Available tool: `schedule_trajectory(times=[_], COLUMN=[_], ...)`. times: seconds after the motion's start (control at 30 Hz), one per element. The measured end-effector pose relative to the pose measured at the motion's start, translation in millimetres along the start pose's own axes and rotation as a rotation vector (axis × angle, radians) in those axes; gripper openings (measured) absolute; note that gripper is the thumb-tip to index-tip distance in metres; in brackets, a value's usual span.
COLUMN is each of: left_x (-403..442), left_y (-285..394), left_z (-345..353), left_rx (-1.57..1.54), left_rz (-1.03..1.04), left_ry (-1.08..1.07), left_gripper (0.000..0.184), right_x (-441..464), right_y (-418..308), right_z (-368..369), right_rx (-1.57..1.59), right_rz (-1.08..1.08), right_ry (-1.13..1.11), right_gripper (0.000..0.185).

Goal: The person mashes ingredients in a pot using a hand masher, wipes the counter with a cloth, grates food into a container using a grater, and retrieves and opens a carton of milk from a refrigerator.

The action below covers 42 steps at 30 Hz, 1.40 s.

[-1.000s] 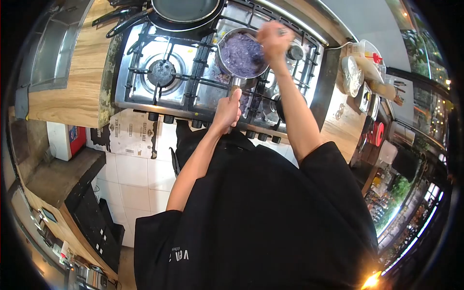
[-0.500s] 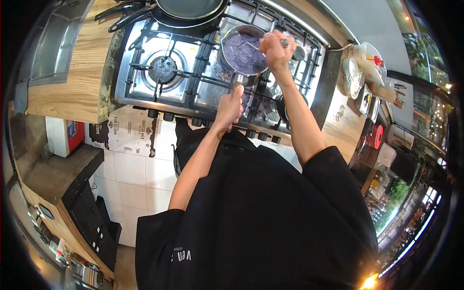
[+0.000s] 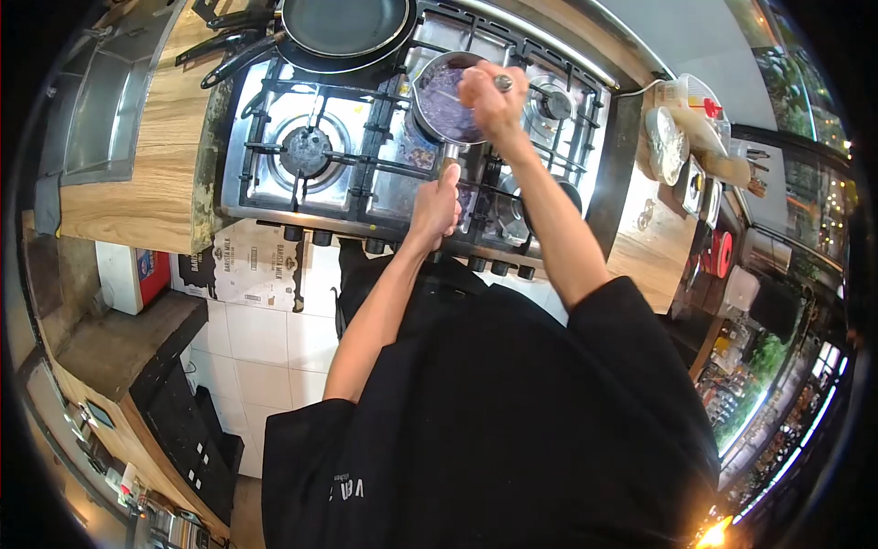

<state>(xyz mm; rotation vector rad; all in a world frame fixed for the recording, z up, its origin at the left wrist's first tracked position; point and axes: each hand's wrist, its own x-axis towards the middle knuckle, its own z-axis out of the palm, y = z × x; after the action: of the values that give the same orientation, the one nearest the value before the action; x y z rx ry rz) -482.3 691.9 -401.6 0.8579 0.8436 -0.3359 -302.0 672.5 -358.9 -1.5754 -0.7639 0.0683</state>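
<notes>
A saucepan (image 3: 416,110) with purple liquid (image 3: 444,96) in it sits on the stove's middle section. My left hand (image 3: 437,209) is closed around the saucepan's handle (image 3: 450,157), thumb along the top. Over the pan's right side, my right hand (image 3: 497,99) grips a whisk (image 3: 502,82); the round end of its metal handle shows above the fist. The whisk's lower part is mostly hidden by the hand and the liquid.
Stacked black frying pans (image 3: 347,27) stand at the back left of the gas stove (image 3: 265,197), handles pointing left. Wooden counters flank it. Plastic containers (image 3: 690,96) and a wrapped bowl (image 3: 668,146) are on the right. A dark pot lies partly behind my right forearm.
My right hand has moved left across the pan with the whisk. My left hand keeps its hold on the handle. The view has shifted slightly.
</notes>
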Motion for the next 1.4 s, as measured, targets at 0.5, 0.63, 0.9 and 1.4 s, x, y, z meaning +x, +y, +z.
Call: schedule_trajectory(times=[0.5,0.63,0.9,1.4], left_x=[-0.3,-1.9,2.3,1.2], left_y=[4.8,7.9,3.4,5.6], left_z=[-9.5,-9.5,-12.8,-12.4], left_rx=[0.034,0.031,-0.012,0.035], left_rz=[-0.007,-0.017,-0.027,-0.038], left_ry=[0.023,0.036,-0.023,-0.002], left_gripper=[0.049,0.047,0.047,0.049], right_x=[19.9,9.2,10.9,12.8], right_y=[-38.8,-27.1,-14.0,-15.2], right_z=[-4.9,10.1,-3.0,-0.7], right_rx=[0.270,0.304,0.082,0.145], right_rz=[0.083,0.091,0.076,0.045], right_ry=[0.142,0.080,-0.005,0.007], right_gripper=[0.035,0.035,0.030,0.035])
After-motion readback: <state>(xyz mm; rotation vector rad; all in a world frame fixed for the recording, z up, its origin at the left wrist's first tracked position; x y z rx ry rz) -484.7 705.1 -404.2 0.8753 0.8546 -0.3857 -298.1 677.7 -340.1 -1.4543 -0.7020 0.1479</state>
